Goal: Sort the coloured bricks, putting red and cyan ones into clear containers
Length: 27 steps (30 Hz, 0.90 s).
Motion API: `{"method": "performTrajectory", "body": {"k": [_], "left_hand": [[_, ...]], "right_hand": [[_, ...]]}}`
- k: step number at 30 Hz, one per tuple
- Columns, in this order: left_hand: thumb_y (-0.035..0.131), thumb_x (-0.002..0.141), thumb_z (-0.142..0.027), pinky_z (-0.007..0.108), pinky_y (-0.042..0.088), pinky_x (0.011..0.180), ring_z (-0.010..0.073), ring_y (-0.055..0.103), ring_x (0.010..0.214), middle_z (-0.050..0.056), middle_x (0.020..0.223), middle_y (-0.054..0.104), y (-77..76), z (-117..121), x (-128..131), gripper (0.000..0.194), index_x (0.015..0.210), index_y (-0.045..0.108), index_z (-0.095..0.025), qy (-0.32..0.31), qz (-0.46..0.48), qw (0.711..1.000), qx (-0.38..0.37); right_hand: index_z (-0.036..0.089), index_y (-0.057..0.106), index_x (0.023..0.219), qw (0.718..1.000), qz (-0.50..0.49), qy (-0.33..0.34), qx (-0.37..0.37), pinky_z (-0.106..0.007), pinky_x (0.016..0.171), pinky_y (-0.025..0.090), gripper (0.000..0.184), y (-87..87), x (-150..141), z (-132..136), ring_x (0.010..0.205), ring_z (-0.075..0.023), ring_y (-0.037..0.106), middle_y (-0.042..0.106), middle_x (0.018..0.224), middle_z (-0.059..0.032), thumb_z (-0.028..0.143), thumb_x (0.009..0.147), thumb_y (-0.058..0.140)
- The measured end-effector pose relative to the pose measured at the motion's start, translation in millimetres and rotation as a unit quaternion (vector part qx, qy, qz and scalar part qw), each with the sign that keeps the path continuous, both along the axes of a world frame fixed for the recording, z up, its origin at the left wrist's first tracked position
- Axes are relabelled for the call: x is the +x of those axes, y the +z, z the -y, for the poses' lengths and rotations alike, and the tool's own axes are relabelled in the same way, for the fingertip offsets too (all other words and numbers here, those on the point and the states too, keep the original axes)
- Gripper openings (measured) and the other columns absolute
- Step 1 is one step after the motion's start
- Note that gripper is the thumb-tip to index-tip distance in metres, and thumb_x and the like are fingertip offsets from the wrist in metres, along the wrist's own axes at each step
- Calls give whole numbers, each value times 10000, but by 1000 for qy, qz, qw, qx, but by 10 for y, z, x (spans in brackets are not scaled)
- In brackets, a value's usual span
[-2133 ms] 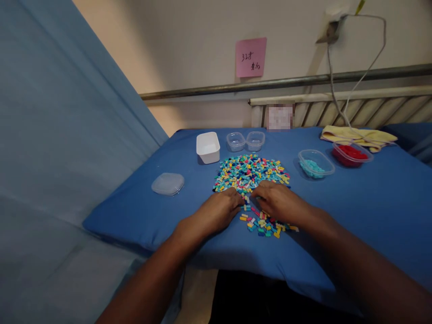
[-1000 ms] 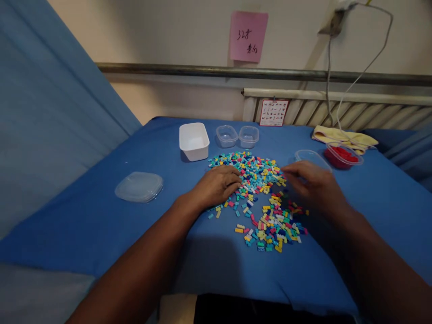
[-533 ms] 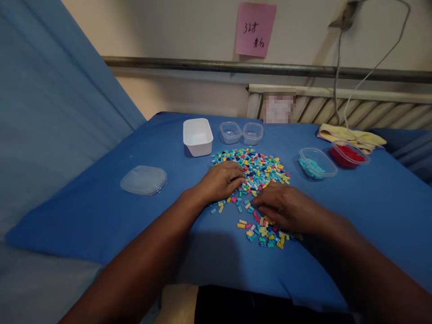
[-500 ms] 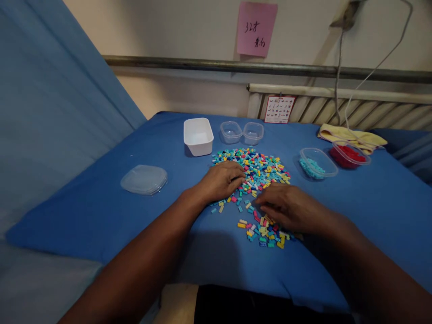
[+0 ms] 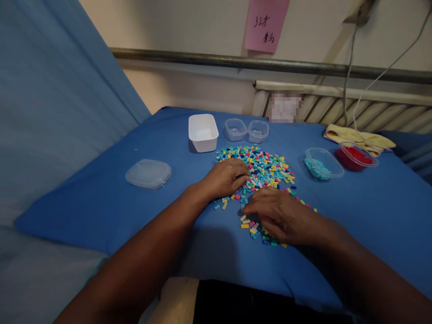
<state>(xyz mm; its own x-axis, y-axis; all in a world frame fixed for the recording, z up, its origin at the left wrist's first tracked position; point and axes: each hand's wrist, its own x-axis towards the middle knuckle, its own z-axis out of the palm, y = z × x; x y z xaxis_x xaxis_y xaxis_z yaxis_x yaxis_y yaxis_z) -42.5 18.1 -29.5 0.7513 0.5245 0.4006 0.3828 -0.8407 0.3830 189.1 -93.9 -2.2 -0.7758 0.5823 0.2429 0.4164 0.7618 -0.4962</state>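
Note:
A wide heap of small multicoloured toy bricks (image 5: 266, 164) lies on the blue sheet. My left hand (image 5: 229, 176) rests on its near left edge, fingers bent and slightly apart, with nothing visible held. My right hand (image 5: 281, 213) is over a smaller near group of bricks (image 5: 254, 227), covering much of it. Its fingers are spread, the foremost tip touching or just above the sheet beside loose bricks; I see nothing in its grasp. To the right stands a clear tub with turquoise bricks (image 5: 317, 168), and beyond it a tub of red pieces (image 5: 356, 157).
Behind the heap stand a white bin (image 5: 204, 146) and two small clear tubs (image 5: 236, 136). Stacked clear lids (image 5: 148, 174) lie at left. A yellow cloth (image 5: 361, 137) and a hanging cable (image 5: 346, 90) are at back right. A blue curtain (image 5: 50, 112) borders the left.
My right hand, over the turquoise tub a second ago, has come back to the near bricks and moved down over them. My left hand stays on the heap. The view has shifted slightly.

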Motion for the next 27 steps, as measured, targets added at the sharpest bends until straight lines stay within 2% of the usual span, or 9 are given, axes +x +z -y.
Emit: {"method": "performTrajectory", "body": {"k": [3, 6, 11, 17, 21, 24, 27], "left_hand": [[606, 1049, -266, 408, 560, 1020, 226, 724, 1102, 76, 1131, 786, 1, 5, 3, 194, 1006, 787, -210, 0, -1, 1000, -6], [609, 1049, -275, 415, 557, 1027, 228, 721, 1110, 73, 1134, 784, 2, 6, 5, 192, 1006, 787, -215, 2, -2, 1000, -6], [602, 1054, -268, 407, 553, 1028, 231, 721, 1110, 89, 1143, 784, -5, -2, 10, 204, 1032, 791, -195, 1, -7, 1000, 4], [581, 1062, -260, 402, 552, 1020, 231, 723, 1094, 84, 1123, 788, -10, 2, 14, 221, 1026, 788, -189, 0, -11, 1000, 8], [594, 1051, -258, 406, 554, 1022, 228, 722, 1097, 75, 1127, 791, -2, 14, 20, 202, 1025, 787, -203, 9, -10, 1000, 9], [592, 1052, -270, 423, 555, 1039, 233, 721, 1117, 76, 1146, 793, 26, 4, 14, 203, 1052, 784, -204, 29, 16, 999, 25], [591, 1049, -281, 437, 557, 1049, 238, 721, 1123, 67, 1131, 797, 59, -29, -20, 200, 1041, 780, -215, 83, 51, 995, 33]], "right_hand": [[220, 709, 1228, 998, -37, -35, 25, -411, 936, 518, 259, -10, 45, -23, 982, -236, 695, 782, 1044, -64, 126, 1020, 587], [221, 722, 1189, 995, -25, -85, 36, -387, 900, 527, 187, -84, 77, -77, 952, -231, 700, 780, 1018, -62, 184, 1060, 590], [224, 749, 1143, 997, 18, -74, 9, -354, 911, 536, 182, -176, 29, -108, 981, -220, 714, 794, 1048, -56, 156, 1043, 612], [234, 751, 1057, 993, 66, -99, 0, -339, 859, 518, 201, -114, -41, -79, 938, -221, 705, 778, 1002, -44, 100, 979, 624], [202, 748, 1046, 987, 51, -148, 17, -341, 838, 517, 190, -97, -119, -96, 911, -226, 694, 764, 974, -59, 89, 967, 617], [191, 753, 1061, 988, 32, -145, 34, -351, 884, 529, 174, -124, -189, -121, 962, -235, 699, 767, 1008, -79, 108, 988, 619], [181, 761, 1051, 992, 39, -119, 30, -376, 935, 541, 149, -151, -241, -132, 1001, -244, 698, 762, 1024, -96, 137, 1016, 624]]}}
